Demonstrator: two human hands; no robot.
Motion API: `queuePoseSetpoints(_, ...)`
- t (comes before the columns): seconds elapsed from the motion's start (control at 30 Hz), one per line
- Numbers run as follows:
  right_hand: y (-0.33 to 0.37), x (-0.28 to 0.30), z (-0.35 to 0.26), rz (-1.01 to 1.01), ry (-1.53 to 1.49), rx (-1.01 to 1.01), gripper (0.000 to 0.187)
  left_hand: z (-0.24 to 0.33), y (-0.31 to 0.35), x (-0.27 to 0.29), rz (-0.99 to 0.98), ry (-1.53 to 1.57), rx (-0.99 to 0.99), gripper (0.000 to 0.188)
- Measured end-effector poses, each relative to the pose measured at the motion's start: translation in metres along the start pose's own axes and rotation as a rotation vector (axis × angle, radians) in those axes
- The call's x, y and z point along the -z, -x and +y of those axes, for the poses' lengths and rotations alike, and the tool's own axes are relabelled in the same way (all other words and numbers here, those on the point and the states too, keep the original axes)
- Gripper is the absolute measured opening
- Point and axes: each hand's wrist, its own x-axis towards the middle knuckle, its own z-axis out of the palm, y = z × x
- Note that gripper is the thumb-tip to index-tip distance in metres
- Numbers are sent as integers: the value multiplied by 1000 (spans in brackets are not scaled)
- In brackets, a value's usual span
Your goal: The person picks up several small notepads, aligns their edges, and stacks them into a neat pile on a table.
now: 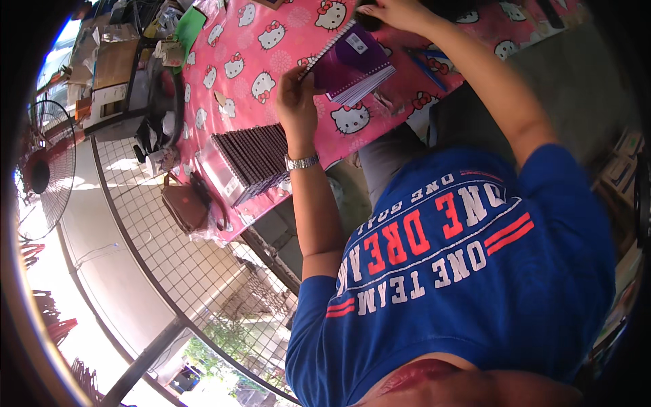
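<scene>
A purple notebook [354,54] lies at a slant on the pink table, its white page edges fanned toward me and a row of binding holes along its far left edge. My left hand [297,93] is closed at its left corner, and a thin dark strip or coil end shows by the fingertips. Beyond the notebook's far end, my right hand [397,13] has its fingers bent together at a dark object [368,19] that I cannot make out. Left of my left wrist sits a stack of spiral-bound notebooks [251,161] with dark coils.
Blue-handled tool, perhaps pliers or scissors [430,70], lies right of the notebook. The pink patterned tablecloth [227,88] covers the table. A brown bag [186,203] hangs at its left corner, near a mesh screen [146,203] and a fan [41,173]. Cardboard boxes [114,61] stand far left.
</scene>
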Motion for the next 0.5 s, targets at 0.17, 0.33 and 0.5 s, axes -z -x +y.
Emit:
queuePoseSetpoints(0.17, 130, 44, -52, -419, 656, -174, 49, -15, 20, -8, 181, 80, 6, 23)
queuePoseSetpoints(0.33, 149, 44, -46, -208, 550, -40, 57, -19, 19, -22, 245, -82, -126, 20)
queuePoseSetpoints(0.5, 96, 28, -132, -4, 25, 155, 55, -11, 20, -24, 248, -34, -57, 17)
